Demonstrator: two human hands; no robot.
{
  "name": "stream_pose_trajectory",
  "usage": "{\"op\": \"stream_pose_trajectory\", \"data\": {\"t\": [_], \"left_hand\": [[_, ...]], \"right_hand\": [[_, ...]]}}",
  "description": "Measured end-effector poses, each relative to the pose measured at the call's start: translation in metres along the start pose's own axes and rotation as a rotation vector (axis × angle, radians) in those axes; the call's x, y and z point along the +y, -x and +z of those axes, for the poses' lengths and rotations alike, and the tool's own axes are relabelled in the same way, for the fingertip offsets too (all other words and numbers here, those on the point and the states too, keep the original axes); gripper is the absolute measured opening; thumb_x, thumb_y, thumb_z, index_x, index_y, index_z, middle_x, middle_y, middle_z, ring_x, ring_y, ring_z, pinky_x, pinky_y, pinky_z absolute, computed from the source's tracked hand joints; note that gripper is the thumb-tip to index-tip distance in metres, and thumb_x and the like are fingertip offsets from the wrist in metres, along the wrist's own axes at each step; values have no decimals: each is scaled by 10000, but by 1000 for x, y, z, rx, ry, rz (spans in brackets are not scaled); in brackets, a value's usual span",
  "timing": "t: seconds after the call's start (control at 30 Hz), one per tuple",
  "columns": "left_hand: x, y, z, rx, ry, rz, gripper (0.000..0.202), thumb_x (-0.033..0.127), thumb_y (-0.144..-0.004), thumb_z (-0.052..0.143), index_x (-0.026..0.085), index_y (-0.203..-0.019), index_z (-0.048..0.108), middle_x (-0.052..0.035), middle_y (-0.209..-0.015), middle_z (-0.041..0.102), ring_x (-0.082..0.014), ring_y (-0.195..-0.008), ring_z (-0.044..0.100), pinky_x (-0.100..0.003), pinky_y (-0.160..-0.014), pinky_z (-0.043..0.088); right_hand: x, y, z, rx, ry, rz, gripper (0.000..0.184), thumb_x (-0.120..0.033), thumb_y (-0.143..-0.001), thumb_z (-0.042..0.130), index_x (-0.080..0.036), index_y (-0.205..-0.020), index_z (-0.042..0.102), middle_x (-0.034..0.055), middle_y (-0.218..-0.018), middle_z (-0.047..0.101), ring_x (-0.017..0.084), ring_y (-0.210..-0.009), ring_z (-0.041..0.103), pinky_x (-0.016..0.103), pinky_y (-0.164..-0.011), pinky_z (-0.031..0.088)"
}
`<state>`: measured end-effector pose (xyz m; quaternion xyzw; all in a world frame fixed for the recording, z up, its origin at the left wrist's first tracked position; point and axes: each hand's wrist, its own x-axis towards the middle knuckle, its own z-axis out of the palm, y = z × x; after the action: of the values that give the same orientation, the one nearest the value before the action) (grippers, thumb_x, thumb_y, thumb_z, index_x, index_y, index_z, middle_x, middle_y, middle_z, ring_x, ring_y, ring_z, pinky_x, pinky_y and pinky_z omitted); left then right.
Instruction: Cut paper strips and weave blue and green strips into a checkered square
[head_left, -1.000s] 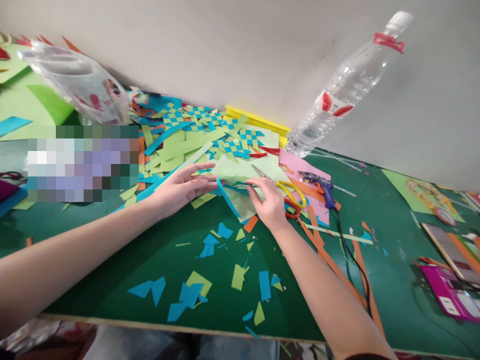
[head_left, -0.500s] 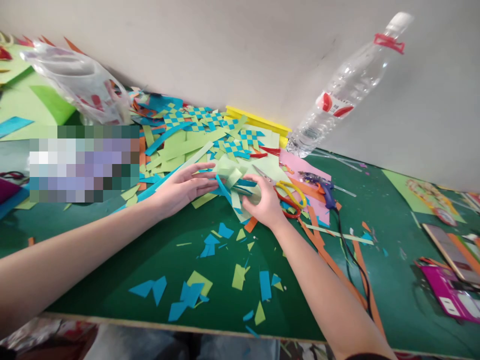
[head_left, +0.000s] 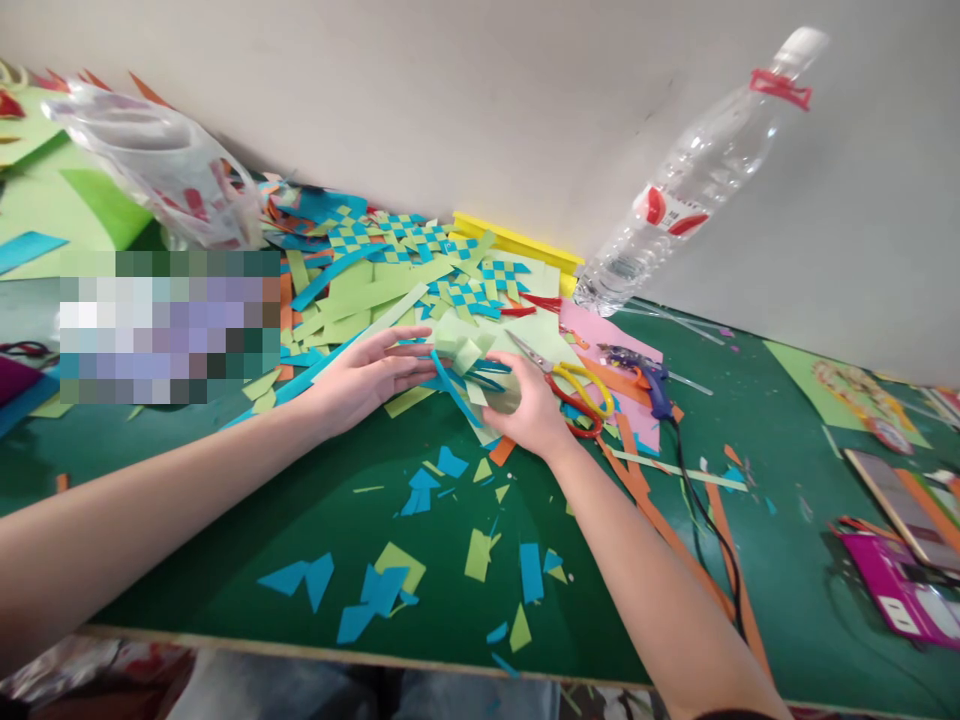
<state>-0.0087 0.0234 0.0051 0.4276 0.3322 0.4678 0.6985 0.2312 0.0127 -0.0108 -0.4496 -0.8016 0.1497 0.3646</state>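
Note:
My left hand (head_left: pixel 360 378) lies flat with fingers stretched out, pressing on a pile of light green and blue paper strips (head_left: pixel 461 362). My right hand (head_left: pixel 525 408) is closed around a bunch of those strips, gathering them from the right side. Yellow-and-red handled scissors (head_left: pixel 574 388) lie on the table just right of my right hand. Woven blue-and-green paper mats (head_left: pixel 409 240) sit behind the pile near the wall.
A clear plastic bottle (head_left: pixel 697 170) leans against the wall at the back right. A plastic bag (head_left: pixel 150 170) stands at the back left. A purple glue gun (head_left: pixel 649 375) with black cord lies right of the scissors. Paper scraps (head_left: pixel 420 560) litter the green table (head_left: pixel 765 540).
My right hand has closed over the green and blue strips and bunched them up toward my left hand. My left hand has stayed flat in place.

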Motion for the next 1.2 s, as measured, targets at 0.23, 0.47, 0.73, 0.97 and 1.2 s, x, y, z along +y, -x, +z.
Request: {"op": "stream_pose_trajectory", "data": {"t": [0.23, 0.47, 0.73, 0.97, 1.2], "left_hand": [[2, 1, 1, 13, -40, 6, 348, 189, -789, 662, 181, -1135, 632, -102, -1127, 690, -255, -1057, 660, -482, -1077, 422], [3, 1, 0, -30, -66, 71, 366, 225, -796, 665, 199, -1161, 660, -108, -1304, 608, -269, -1113, 628, -465, -1064, 442], [6, 3, -3, 61, -480, 54, 430, 380, -858, 603, 191, -1243, 625, -88, -927, 743, -249, -944, 683, -424, -978, 495], [2, 2, -10, 56, -1072, 333, 416, 442, -866, 547, 231, -1222, 597, -98, -1253, 609, -197, -820, 663, -368, -847, 514], [-2, 2, -13, -77, -1450, 401, 675, 605, -716, 682, 236, -1269, 560, -115, -1273, 598, -360, -1251, 471, -500, -1079, 295]], "right_hand": [[5, 0, 4, 40, -61, 40, 200, -270, -854, 611, -233, -1049, 637, 44, -1003, 722, 206, -916, 689, 367, -848, 549], [10, -2, 4, 97, -165, 164, 204, -334, -803, 675, -213, -966, 687, 38, -928, 743, 201, -855, 700, 345, -796, 569], [7, -2, -1, 27, -280, 257, 283, -372, -836, 613, -201, -1058, 654, 63, -1032, 721, 192, -858, 687, 342, -773, 563], [7, -1, 2, 7, 4, 78, 173, -290, -872, 511, -212, -871, 666, 34, -734, 688, 213, -742, 646, 397, -783, 524], [3, 0, 1, 202, 122, -1, 248, -184, -928, 361, -225, -1036, 580, 47, -946, 727, 207, -853, 654, 436, -904, 443]]}}
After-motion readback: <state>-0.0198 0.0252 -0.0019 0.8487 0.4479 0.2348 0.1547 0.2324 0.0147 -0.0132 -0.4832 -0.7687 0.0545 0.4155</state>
